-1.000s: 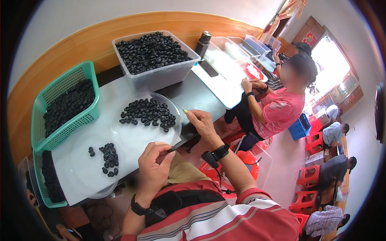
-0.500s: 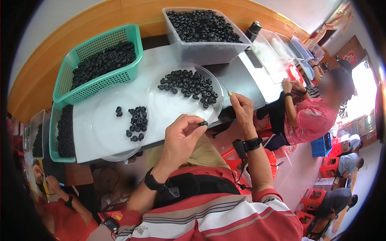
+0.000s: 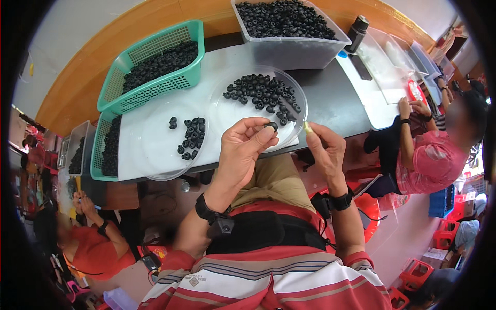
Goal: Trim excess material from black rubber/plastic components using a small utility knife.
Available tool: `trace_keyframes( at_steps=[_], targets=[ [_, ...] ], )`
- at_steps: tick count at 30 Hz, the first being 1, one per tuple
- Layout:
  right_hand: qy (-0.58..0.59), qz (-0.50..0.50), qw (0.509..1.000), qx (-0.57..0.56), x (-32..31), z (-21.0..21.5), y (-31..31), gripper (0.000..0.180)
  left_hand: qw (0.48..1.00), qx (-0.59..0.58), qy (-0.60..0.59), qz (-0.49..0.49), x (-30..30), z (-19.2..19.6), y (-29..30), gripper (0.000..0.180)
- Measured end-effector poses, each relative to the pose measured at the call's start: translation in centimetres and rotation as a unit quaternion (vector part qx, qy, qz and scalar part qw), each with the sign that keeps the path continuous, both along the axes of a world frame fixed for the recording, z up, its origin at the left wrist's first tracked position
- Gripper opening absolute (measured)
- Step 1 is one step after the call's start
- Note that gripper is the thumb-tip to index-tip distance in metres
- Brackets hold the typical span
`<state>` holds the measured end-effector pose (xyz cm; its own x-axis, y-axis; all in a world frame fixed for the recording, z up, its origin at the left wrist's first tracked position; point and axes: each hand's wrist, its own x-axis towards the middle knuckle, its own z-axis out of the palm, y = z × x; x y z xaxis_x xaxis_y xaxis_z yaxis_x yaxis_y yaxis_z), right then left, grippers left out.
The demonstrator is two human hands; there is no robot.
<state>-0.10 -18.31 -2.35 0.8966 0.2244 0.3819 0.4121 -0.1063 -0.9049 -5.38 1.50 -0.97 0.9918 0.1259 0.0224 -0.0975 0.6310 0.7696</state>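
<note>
Black ring [image 3: 270,125] between left fingers [image 3: 261,135]

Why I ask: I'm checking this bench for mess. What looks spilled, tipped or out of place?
Nothing stands out. The black rings stay within the clear dishes, basket and tub. The left hand pinches one ring; the right hand holds a thin tool.

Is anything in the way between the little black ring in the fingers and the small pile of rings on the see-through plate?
Nothing visible. The left hand pinches the black ring above the table's near edge; only bare clear plate lies between it and the small pile.
</note>
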Motion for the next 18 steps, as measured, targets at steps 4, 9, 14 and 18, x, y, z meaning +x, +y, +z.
trace_keyframes(
  at_steps=[4, 9, 14, 18],
  targets=[
    [-0.038, 0.054, 0.998, 0.01, -1.0, 0.3, 0.9, 0.027, 0.998, -0.063, 0.023, -0.022, -0.1, 0.4, -0.5, 0.019],
    [-0.136, 0.068, 0.988, 0.002, -0.8, 0.1, 1.4, 0.028, 0.992, -0.113, 0.032, -0.057, -0.2, 0.6, -0.6, 0.017],
    [-0.159, 0.064, 0.985, -0.007, -0.7, 0.0, 1.1, 0.029, 0.983, -0.164, 0.028, -0.081, -0.5, 0.3, -1.0, 0.019],
    [-0.169, 0.065, 0.983, -0.03, -0.8, 0.2, 0.4, 0.029, 0.979, -0.182, 0.05, -0.072, -0.5, 0.2, -1.5, 0.021]
  ],
)
